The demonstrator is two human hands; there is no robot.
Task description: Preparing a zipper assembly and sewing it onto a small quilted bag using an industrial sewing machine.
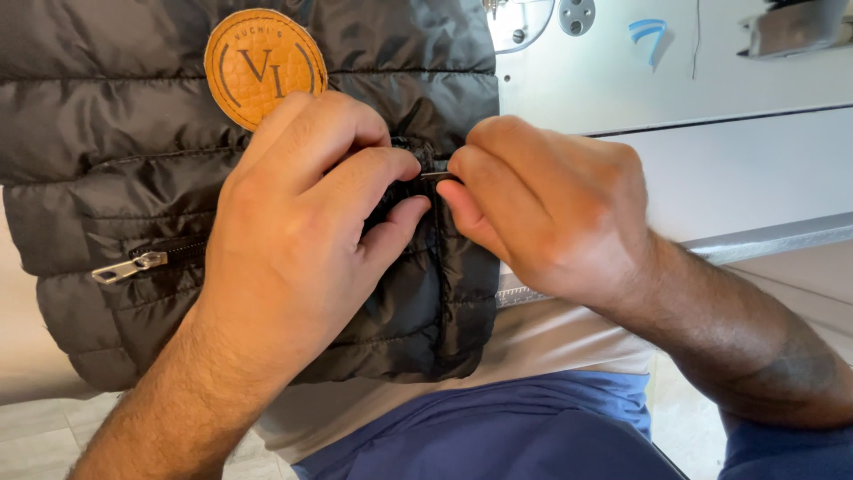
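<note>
Black quilted jacket [115,178] fills the upper left of the frame. Left hand [298,222] and right hand [542,204] pinch its front zipper edge [426,173] at centre frame.

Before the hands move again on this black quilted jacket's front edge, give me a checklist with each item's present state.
1. Left hand pinching the jacket edge: ok.
2. Right hand fingertips meeting the left's at the edge: ok.
3. Small metal piece between fingertips, fully gripped: cannot tell.
4. Pocket zipper pull lying free of both hands: ok.
5. Orange round patch uncovered: ok.
6. Jacket flat on the white table: not ok, its lower part overhangs.
</note>
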